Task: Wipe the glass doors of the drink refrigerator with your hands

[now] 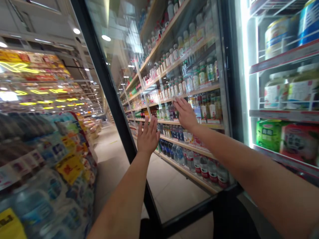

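A tall glass door (169, 186) with a black frame stands swung out in front of me. My left hand (147, 136) lies against the glass near the frame's left side, its fingers stretched and spread. Higher up and to the right, my right hand (185, 113) is at the glass with its fingers close together. A small whitish edge shows at its fingertips; the palm side is hidden, and I cannot make out what it is. Shelved bottles (204, 167) show in the glass behind both hands.
On the right, a lit cooler's shelves (284, 116) hold jars (272, 91), a can (276, 36) and a green pouch (269, 135). A stack of packaged water bottles (37, 205) stands on the left, blurred. Between it and the door runs a tiled aisle (109, 149).
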### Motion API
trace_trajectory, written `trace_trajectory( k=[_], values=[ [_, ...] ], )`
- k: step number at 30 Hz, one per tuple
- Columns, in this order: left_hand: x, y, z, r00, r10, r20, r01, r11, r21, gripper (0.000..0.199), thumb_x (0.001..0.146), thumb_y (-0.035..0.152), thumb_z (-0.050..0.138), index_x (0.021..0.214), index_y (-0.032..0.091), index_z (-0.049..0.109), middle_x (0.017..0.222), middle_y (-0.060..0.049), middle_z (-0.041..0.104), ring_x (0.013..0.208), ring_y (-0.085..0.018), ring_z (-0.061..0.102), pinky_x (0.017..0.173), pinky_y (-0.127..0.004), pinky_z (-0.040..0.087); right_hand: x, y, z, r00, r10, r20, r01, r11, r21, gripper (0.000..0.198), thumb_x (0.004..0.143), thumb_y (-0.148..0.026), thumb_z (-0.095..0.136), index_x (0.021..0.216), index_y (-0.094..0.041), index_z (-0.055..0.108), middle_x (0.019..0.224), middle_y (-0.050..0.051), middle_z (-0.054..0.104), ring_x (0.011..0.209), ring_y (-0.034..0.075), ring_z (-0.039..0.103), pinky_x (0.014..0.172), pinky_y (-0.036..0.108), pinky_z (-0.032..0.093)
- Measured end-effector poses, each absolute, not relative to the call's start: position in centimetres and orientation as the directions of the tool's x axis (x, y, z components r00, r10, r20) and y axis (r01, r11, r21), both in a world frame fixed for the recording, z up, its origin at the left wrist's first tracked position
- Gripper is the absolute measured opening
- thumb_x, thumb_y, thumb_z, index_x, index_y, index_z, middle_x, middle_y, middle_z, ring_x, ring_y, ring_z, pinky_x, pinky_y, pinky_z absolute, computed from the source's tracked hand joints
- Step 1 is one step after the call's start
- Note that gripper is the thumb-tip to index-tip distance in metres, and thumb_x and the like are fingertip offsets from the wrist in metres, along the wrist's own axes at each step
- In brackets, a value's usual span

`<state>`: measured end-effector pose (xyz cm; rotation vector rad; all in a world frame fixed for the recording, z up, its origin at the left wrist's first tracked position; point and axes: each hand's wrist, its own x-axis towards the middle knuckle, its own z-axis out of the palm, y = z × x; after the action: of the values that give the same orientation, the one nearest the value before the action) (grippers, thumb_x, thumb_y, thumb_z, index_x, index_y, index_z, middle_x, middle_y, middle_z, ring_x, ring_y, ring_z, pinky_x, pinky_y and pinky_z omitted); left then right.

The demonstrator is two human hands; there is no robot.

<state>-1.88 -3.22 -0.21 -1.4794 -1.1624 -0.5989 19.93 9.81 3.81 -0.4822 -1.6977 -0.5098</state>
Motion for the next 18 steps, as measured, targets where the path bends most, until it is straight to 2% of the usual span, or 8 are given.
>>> trace_trajectory(
  k=[8, 13, 18],
  values=[
    [-1.7, -3.3, -0.2, 0.378, 0.335, 0.863, 0.905, 0.061, -0.42, 0.068, 0.102, 0.032, 0.044, 0.162, 0.02, 0.014, 0.163, -0.008, 0.029, 0.155, -0.026, 0.013, 0.128, -0.052, 0.007, 20.2, 10.2, 1.9, -0.209, 0.02, 0.978, 0.527, 0.845, 0.095, 0.061, 0.096, -0.012, 0.035, 0.155, -0.025, 0.039, 0.161, 0.005, 0.039, 0.153, 0.025, 0.023, 0.125, 0.054, 0.025],
    [-1.7, -3.3, -0.2, 0.371, 0.335, 0.866, 0.906, 0.074, -0.417, 0.068, 0.102, 0.032, 0.044, 0.162, 0.02, 0.014, 0.163, -0.007, 0.029, 0.155, -0.025, 0.014, 0.128, -0.05, 0.006, 20.9, 10.7, -1.5, -0.219, -0.01, 0.976, 0.543, 0.83, 0.13, 0.059, 0.096, -0.011, 0.036, 0.153, -0.024, 0.043, 0.158, 0.008, 0.043, 0.153, 0.025, 0.025, 0.123, 0.054, 0.029],
    [-1.8, -3.2, -0.2, 0.393, 0.321, 0.862, 0.889, 0.108, -0.445, 0.067, 0.103, 0.032, 0.043, 0.162, 0.018, 0.014, 0.163, -0.006, 0.028, 0.155, -0.024, 0.013, 0.129, -0.048, 0.003, 21.2, 11.0, -4.8, -0.224, 0.023, 0.974, 0.577, 0.809, 0.114, 0.057, 0.096, -0.011, 0.035, 0.151, -0.024, 0.046, 0.156, 0.009, 0.046, 0.153, 0.026, 0.025, 0.121, 0.057, 0.031]
  ],
)
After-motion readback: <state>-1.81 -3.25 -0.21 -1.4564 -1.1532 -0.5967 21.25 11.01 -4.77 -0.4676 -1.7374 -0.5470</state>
